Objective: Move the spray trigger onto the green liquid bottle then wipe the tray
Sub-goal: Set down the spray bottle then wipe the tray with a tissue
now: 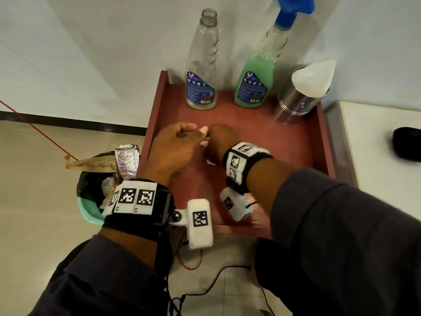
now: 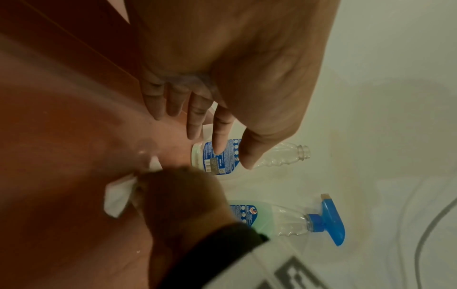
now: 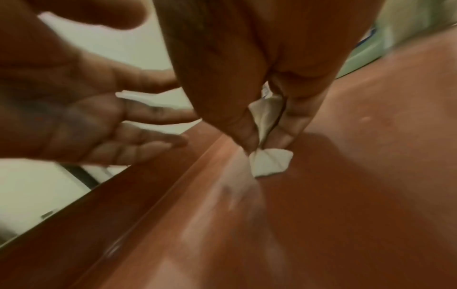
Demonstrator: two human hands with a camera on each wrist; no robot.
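The green liquid bottle (image 1: pixel 254 85) stands at the back of the red-brown tray (image 1: pixel 273 144) with the blue spray trigger (image 1: pixel 293 8) on its neck. A near-empty bottle (image 1: pixel 202 65) without a cap stands to its left. My right hand (image 1: pixel 216 135) pinches a crumpled white tissue (image 3: pixel 270 162) against the tray floor, near the left wall. My left hand (image 1: pixel 193 131) hovers just left of it, fingers relaxed and holding nothing. In the left wrist view the tissue (image 2: pixel 116 195) sticks out from under the right hand's knuckles. Wet smears show on the tray floor.
A steel tin (image 1: pixel 296 103) stuffed with white tissues stands at the tray's back right corner. A lined waste bin (image 1: pixel 95 190) sits on the floor left of the tray. A white surface with a black object (image 1: pixel 407 142) adjoins on the right. Cables lie on the floor below.
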